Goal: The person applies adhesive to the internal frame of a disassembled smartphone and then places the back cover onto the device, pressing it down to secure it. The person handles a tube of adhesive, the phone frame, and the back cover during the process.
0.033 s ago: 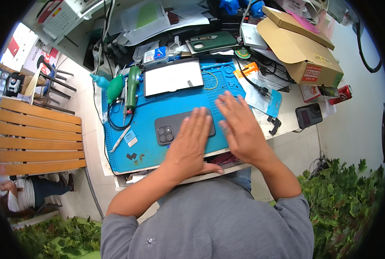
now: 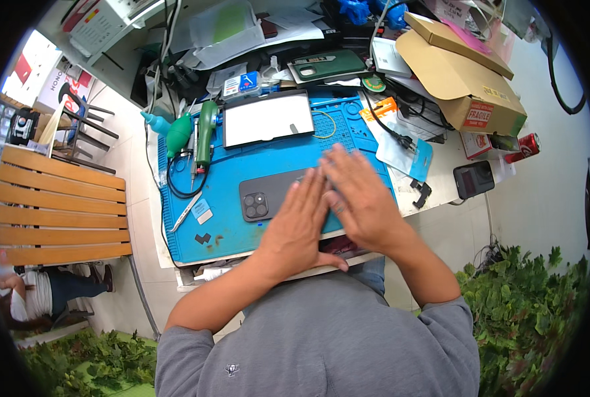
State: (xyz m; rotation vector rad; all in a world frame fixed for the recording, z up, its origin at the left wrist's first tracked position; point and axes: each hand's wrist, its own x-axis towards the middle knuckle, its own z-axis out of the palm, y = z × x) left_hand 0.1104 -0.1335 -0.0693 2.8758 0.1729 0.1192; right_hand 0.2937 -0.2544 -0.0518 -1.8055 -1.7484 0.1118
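A dark smartphone [image 2: 273, 187] lies back up on the blue work mat [image 2: 222, 178], its camera block at the left end. My left hand [image 2: 293, 228] is stretched flat over the phone's right part, fingers straight and thumb out toward me. Beside it, my right hand [image 2: 361, 202] is extended too, its fingers leaning in against or over the left fingertips. Neither hand grips anything. The phone's right end is hidden under both hands, and I cannot tell whether they touch it.
A white-surfaced tray [image 2: 268, 119] lies behind the phone. To the left are a green air blower [image 2: 179, 135], a green-handled tool [image 2: 207, 132], tweezers [image 2: 187, 212] and small black pieces [image 2: 203, 238]. On the right stand a cardboard box [image 2: 450, 73], a cable plug [image 2: 402, 140] and a black device [image 2: 473, 179].
My right hand has moved left, closing the gap to my left hand, so the fingers now meet or overlap. The left hand has shifted slightly; the phone lies in the same place on the mat.
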